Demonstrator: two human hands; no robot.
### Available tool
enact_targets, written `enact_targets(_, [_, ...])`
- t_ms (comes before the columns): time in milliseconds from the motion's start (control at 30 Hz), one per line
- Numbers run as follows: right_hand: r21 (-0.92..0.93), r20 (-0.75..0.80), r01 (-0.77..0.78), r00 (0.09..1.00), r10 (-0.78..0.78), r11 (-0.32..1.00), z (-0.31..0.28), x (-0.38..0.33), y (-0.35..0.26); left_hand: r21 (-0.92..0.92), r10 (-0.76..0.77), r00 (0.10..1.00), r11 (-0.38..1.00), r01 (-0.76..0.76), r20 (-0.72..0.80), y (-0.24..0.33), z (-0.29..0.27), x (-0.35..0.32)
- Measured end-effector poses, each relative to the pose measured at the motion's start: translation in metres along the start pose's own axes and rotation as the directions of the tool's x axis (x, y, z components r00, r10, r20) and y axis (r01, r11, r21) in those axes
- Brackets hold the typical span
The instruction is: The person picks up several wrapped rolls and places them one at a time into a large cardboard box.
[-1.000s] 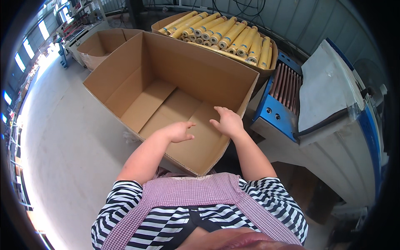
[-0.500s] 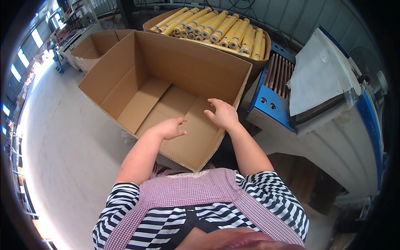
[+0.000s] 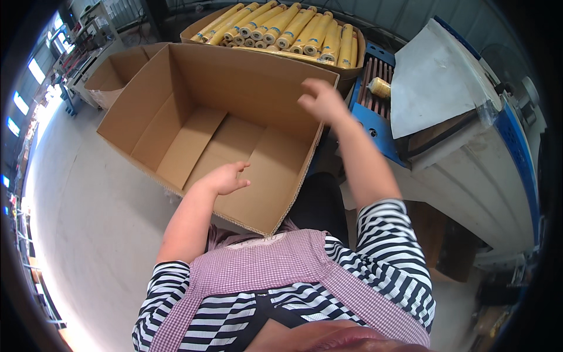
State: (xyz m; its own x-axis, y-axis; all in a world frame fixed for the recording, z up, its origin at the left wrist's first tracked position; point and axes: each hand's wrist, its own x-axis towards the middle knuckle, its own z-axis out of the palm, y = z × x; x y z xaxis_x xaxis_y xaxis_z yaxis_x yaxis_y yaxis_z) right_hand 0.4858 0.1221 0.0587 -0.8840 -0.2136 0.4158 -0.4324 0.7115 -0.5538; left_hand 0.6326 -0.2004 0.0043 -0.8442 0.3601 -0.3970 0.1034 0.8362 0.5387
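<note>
My left hand (image 3: 226, 178) hovers over the near part of a large open cardboard box (image 3: 246, 67), fingers apart and holding nothing. Higher up and to the right, my right hand (image 3: 324, 101) reaches past the box's right wall; it is slightly blurred, with thumb and fingers spread and nothing in them. Flaps cover the floor of the box. Beyond that hand, a yellow-wrapped roll (image 3: 380, 88) lies on the metal rollers (image 3: 368, 85) of a blue-framed machine, partly at the mouth under a white sheet (image 3: 437, 82).
Behind the box stands another carton (image 3: 193, 30) heaped with several yellow rolls (image 3: 287, 29). A smaller open box (image 3: 108, 73) sits at the far left. The pale machine body (image 3: 463, 182) takes up the right side, over grey floor (image 3: 94, 193).
My right hand has lifted out over the box's right edge toward the rollers. A yellow-wrapped roll has appeared on them. My left hand stays over the box.
</note>
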Motion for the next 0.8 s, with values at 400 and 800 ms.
enact_targets(400, [-0.782, -0.019, -0.306, 0.882, 0.47, 0.543, -0.113, 0.065, 0.151, 0.04, 0.04, 0.999, 0.998, -0.039, -0.024, 0.005, -0.005, 0.0])
enact_targets(800, [0.295, -0.572, 0.526, 0.766, -0.294, 0.798, -0.162, -0.012, -0.116, -0.819, -0.131, 0.845, 0.36, -0.446, -0.518, -0.008, -0.042, 0.008])
